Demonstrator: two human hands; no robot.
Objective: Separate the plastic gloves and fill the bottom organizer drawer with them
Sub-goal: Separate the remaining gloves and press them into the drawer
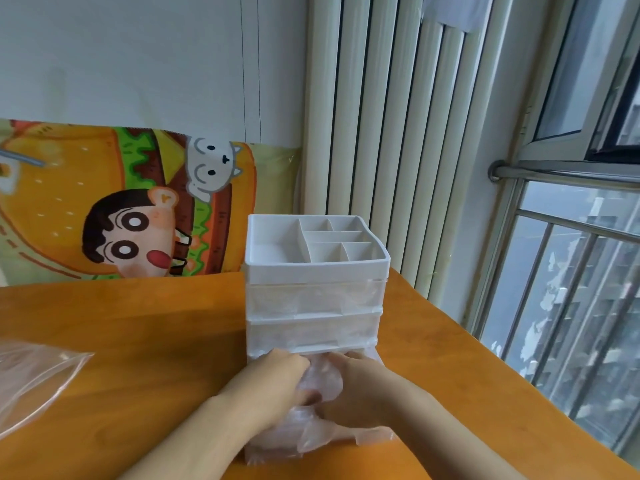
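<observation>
An orange wooden counter (138, 341) carries a white organizer (315, 271) of three stacked drawers with a divided tray on top, set against a far wall and a cartoon pillow (131, 202). At the near left lies a clear plastic bag (31, 379). The bottom drawer (367, 434) stands pulled out toward the near edge, and a crumpled heap of thin plastic gloves (322, 379) fills it, spilling over its near rim. Both hands work in that heap: the left hand (277, 379) has its grip curled into the film, and the right hand (360, 389) pinches the same bundle from the other side. The gloves look nearly weightless, limp and slippery, likely clinging to each other; a fingertip pinch at a loose edge or cuff should peel one free better than a full-handed grab.
</observation>
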